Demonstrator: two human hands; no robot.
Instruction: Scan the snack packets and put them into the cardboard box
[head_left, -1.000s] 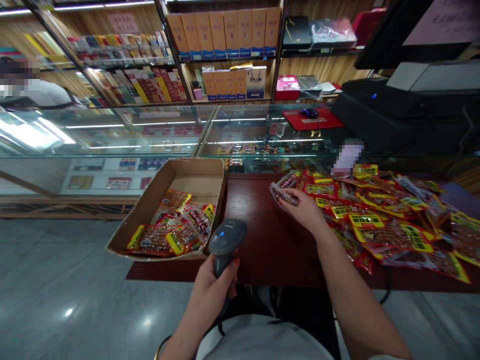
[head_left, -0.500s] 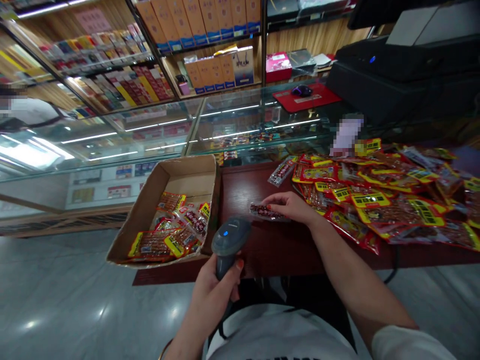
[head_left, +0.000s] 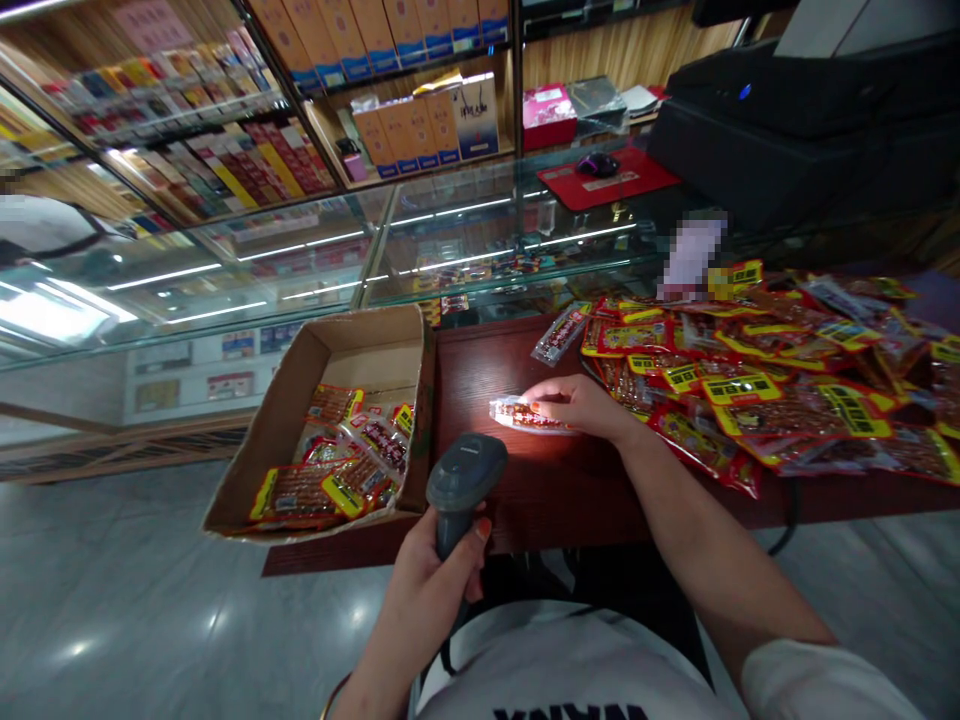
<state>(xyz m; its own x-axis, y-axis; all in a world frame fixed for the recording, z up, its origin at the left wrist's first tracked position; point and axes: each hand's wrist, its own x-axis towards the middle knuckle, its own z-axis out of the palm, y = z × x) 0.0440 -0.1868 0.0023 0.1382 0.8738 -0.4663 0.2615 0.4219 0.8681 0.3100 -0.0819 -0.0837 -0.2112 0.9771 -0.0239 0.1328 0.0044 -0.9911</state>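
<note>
Left hand (head_left: 431, 580): fingers wrapped around the scanner (head_left: 466, 470), whose head points forward and rightward, toward the packet (head_left: 517, 412). Right hand (head_left: 581, 408): fingers grasping the packet's right part. The brightly lit packet lies nearly crosswise at the tabletop (head_left: 540, 500), free end leftward, between box (head_left: 375, 350) and pile (head_left: 780, 390).

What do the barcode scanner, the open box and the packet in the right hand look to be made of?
Barcode scanner: probably hard grey plastic, satin, going by the soft sheen on its head.
Open box: brown cardboard by the look, matte, with worn, uneven edges.
Packet in the right hand: likely glossy clear plastic film, since its contents show through.
</note>
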